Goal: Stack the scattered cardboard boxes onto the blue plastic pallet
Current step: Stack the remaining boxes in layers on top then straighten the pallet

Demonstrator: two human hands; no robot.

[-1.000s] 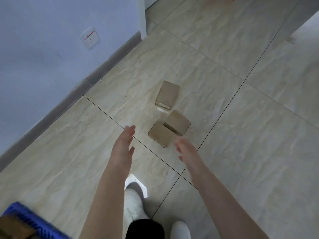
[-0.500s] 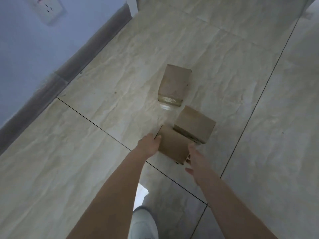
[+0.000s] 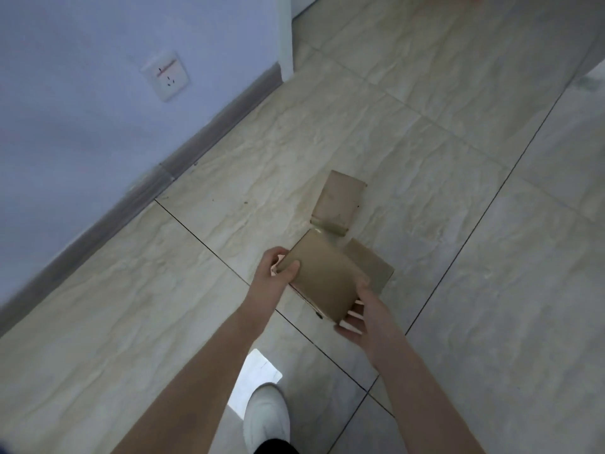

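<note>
Since half a second ago, both hands have closed on the nearest cardboard box (image 3: 322,276) and brought it up from where it lay flat, and the view has swung back so the wall fills the left side again. The box now sits between the two hands with its broad brown face turned up. It looks lifted clear of the tiles, though from this angle I can't be sure its far edge has left the ground.

The left hand (image 3: 278,273) grips the box's left corner, thumb laid across the top face and fingers curled round the edge. The right hand (image 3: 363,311) clasps the near right corner, thumb on the side and fingers spread underneath.

Just behind the held box, partly hidden by it, a second box (image 3: 371,267) lies on the floor (image 3: 491,290). A third box (image 3: 340,198) rests a little farther off, its near flap edge close to the held box's far corner.

The floor is pale marbled tile with dark grout lines. To the left rises a bluish-white wall (image 3: 82,132) with a white socket (image 3: 165,77) and a grey skirting board (image 3: 209,132) along its foot. Below the arms, one white shoe (image 3: 266,417) stands on the tiles beside a bright patch of light (image 3: 255,375).
</note>
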